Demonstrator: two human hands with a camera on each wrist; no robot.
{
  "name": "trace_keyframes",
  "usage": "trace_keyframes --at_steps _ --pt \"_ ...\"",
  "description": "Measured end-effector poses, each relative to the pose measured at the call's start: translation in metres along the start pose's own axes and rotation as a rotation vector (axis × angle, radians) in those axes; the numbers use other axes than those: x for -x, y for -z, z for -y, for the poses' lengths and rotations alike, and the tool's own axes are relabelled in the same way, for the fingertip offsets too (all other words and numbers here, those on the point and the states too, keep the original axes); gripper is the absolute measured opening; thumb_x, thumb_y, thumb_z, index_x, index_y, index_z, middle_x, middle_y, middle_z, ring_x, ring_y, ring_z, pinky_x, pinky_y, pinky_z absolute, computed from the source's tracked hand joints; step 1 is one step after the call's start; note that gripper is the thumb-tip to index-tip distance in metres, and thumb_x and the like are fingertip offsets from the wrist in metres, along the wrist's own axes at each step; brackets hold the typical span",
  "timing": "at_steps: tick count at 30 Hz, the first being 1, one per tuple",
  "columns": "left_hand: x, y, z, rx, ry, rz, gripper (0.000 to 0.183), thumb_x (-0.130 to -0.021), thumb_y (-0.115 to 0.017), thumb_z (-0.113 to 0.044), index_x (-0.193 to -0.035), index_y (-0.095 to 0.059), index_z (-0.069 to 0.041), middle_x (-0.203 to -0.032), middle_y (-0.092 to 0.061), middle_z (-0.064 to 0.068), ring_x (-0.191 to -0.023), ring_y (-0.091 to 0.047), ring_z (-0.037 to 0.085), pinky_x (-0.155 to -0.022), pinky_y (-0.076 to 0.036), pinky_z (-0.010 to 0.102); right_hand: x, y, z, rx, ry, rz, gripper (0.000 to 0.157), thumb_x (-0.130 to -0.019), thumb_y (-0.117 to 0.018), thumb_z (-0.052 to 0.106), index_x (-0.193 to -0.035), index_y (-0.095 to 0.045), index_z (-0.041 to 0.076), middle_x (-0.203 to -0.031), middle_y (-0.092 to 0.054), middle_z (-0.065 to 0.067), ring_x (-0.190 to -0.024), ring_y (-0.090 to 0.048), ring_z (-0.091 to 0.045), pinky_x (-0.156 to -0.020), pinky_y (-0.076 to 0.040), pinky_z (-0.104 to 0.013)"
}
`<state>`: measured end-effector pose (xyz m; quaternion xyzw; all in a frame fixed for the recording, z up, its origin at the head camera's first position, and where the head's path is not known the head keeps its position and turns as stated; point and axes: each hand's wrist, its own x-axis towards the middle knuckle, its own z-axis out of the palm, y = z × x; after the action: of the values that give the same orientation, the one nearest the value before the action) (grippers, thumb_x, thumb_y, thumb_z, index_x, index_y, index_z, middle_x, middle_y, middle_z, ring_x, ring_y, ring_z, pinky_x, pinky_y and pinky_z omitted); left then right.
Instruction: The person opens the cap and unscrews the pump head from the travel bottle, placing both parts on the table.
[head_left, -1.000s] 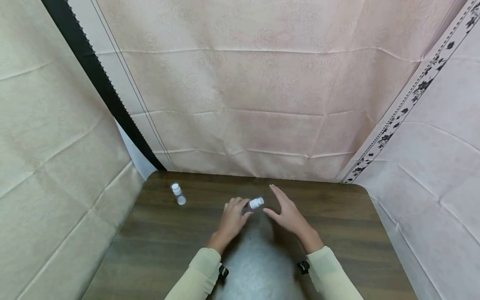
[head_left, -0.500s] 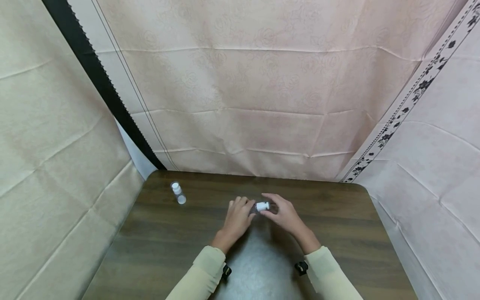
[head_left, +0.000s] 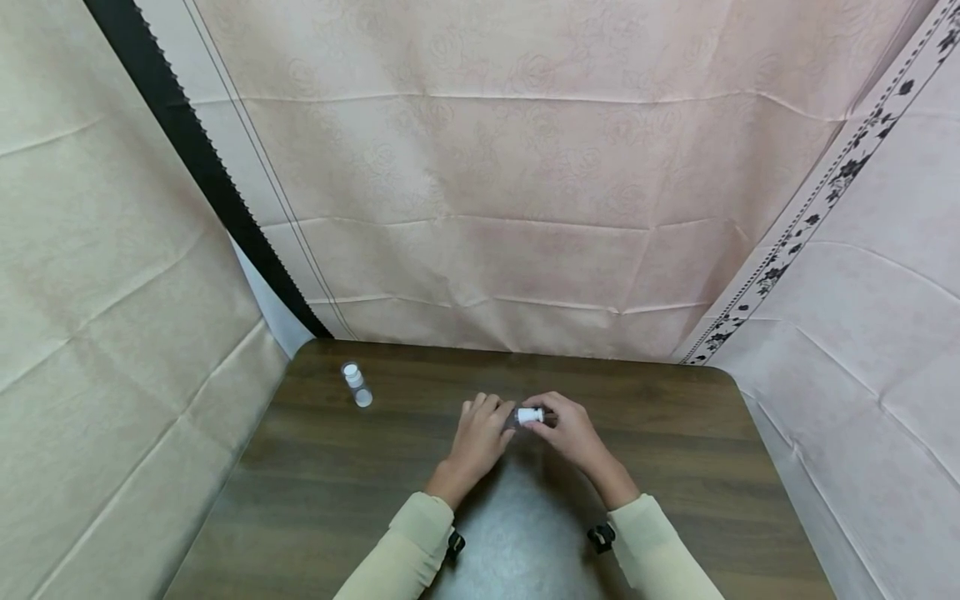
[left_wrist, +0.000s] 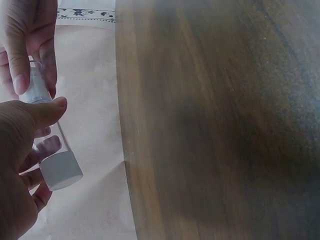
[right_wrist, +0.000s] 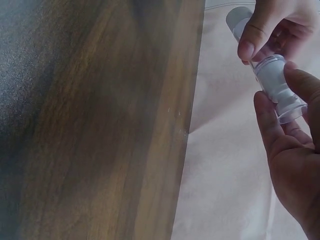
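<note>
A small clear cosmetic bottle, with a white collar (head_left: pixel 529 414) under a clear cap (right_wrist: pixel 292 114) and a pale base (left_wrist: pixel 61 171), lies between both hands above the table. My left hand (head_left: pixel 476 437) grips its clear body, thumb on one side and fingers curled behind, as the left wrist view shows. At the cap end, my right hand (head_left: pixel 568 429) pinches the bottle between thumb and fingers. A similar white-topped bottle (head_left: pixel 356 384) is on the table to the left, touched by neither hand.
The brown wooden table (head_left: pixel 315 483) has rounded far corners. Pale cloth hangs behind it (head_left: pixel 480 267) and on both sides, close to its edges. A greyish glare patch lies on the tabletop between the forearms.
The bottle and left hand have moved slightly right, and the bottle has turned nearer to level. My right hand has come in from apart and closed its fingers on the cap end.
</note>
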<state>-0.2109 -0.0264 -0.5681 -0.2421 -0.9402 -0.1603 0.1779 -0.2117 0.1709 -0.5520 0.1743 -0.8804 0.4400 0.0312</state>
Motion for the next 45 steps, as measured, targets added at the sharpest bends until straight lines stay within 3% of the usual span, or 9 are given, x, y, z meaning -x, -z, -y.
trace_keyframes --at_steps 7,11,24,37,45 --pt "0.001 -0.001 0.002 -0.004 -0.042 -0.075 0.049 -0.082 -0.089 -0.027 -0.125 -0.071 -0.010 -0.107 -0.071 0.003 -0.099 -0.064 0.021 -0.077 -0.049 0.035 0.000 0.000 -0.002 0.005 0.009 -0.033 0.024 -0.091 -0.079 0.016 -0.114 -0.073 0.018 -0.112 -0.070 -0.001 -0.100 -0.071 -0.018 -0.084 -0.061 -0.030" --pt "0.002 0.000 0.002 0.009 -0.051 -0.082 0.045 -0.085 -0.087 -0.026 -0.123 -0.072 -0.009 -0.108 -0.072 0.004 -0.098 -0.068 0.020 -0.079 -0.053 0.036 0.000 -0.001 -0.003 -0.003 0.023 -0.048 0.021 -0.092 -0.079 0.015 -0.112 -0.073 0.018 -0.111 -0.070 -0.001 -0.099 -0.071 -0.017 -0.083 -0.061 -0.030" --pt "0.005 0.002 0.002 0.103 -0.039 -0.009 0.039 -0.088 -0.084 -0.022 -0.122 -0.074 -0.007 -0.113 -0.076 0.008 -0.099 -0.072 0.022 -0.084 -0.057 0.037 0.003 0.002 -0.005 -0.051 0.036 -0.017 0.021 -0.092 -0.079 0.015 -0.112 -0.075 0.016 -0.112 -0.073 -0.002 -0.100 -0.072 -0.019 -0.082 -0.061 -0.030" --pt "0.002 0.003 0.003 0.101 -0.103 0.104 0.037 -0.093 -0.078 -0.027 -0.126 -0.073 -0.011 -0.115 -0.076 0.004 -0.102 -0.072 0.020 -0.086 -0.058 0.038 0.009 0.009 -0.012 -0.069 0.047 0.047 0.023 -0.092 -0.076 0.010 -0.115 -0.076 0.015 -0.116 -0.074 -0.003 -0.105 -0.072 -0.020 -0.085 -0.061 -0.031" --pt "0.004 0.003 0.005 0.120 -0.089 0.147 0.032 -0.094 -0.077 -0.028 -0.121 -0.073 -0.011 -0.109 -0.076 0.005 -0.097 -0.072 0.019 -0.085 -0.060 0.037 0.011 0.008 -0.015 -0.057 0.051 0.039 0.024 -0.091 -0.078 0.011 -0.114 -0.077 0.015 -0.119 -0.074 -0.002 -0.105 -0.072 -0.020 -0.083 -0.060 -0.029"
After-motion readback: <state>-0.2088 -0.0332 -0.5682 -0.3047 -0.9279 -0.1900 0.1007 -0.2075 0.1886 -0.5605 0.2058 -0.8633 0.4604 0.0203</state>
